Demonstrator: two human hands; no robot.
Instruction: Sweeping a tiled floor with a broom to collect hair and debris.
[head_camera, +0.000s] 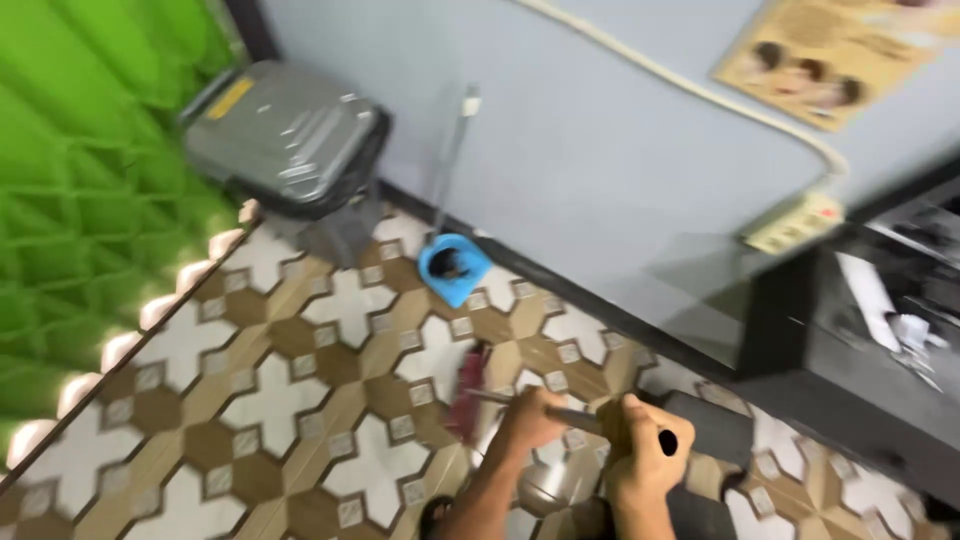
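Both hands are closed around 1 dark broom handle (575, 415). The right hand (640, 450) is wrapped in a full fist at the upper end, the open tip of the handle showing just past the thumb. The left hand (528, 415) is closed around the shaft just beside it, toward 9 o'clock.

The step in hand appears to be sweeping the floor. The next stroke would call for both fists to stay closed while the head is drawn across the tiles.

The handle runs from the fists toward 9 o'clock and ends in a reddish broom head (468, 392), blurred, resting on or just above the patterned tile floor (280, 400) of brown and white shapes.

At 11 o'clock from the broom head, a blue dustpan (455, 265) with a long upright handle stands against the grey wall (600, 150). Further toward 10 o'clock stands a grey lidded bin (290, 140) beside a green curtain (90, 180). At 2 o'clock, a power strip (795, 222) hangs on the wall near a dark cabinet (860, 340).
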